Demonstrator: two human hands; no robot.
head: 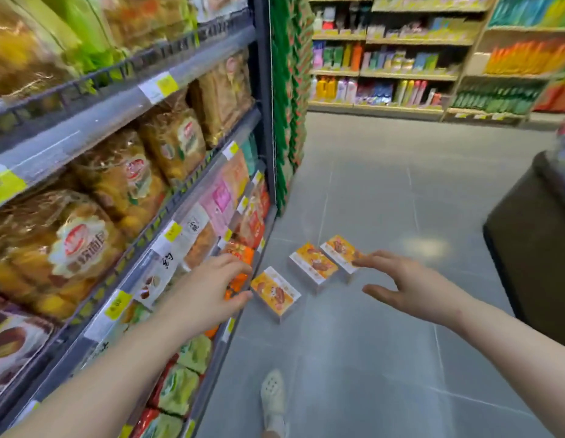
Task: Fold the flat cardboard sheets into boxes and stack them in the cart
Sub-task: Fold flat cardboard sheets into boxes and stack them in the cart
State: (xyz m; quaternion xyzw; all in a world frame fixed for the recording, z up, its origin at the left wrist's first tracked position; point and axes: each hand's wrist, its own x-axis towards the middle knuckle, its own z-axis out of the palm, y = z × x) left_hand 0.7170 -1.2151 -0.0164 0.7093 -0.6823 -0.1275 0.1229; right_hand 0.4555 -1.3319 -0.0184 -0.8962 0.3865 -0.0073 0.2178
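Lying on the grey tiled floor (369, 200) near the foot of the shelving, three small orange-and-white printed cardboard boxes form a loose row: the nearest box (275, 294) sits just beside the shelf base, the middle box (313, 267) is a little farther out, and the far box (340, 252) lies next to it. They look already folded into shape rather than flat, and probably sit on the floor as a staging spot before being gathered. No flat sheets show, and no cart can be identified with certainty; a dark brown bin-like object (533, 248) at the right edge might be part of one, but that cannot be told.

Both arms stretch forward and down toward the boxes. The left hand (211, 287) is spread with its fingers relaxed and holding nothing, its thumb close to the nearest box without clearly touching it. The right hand (410, 287) is likewise spread wide and empty, palm down, its fingers (364, 260) overlapping the edge of the far box in view; contact cannot be confirmed. The pose suggests a two-handed reach to collect the boxes.

To the left, a grey metal shelf unit (180, 74) carries bagged pastries with yellow price tags. One pale perforated shoe (273, 393) stands on the floor below.
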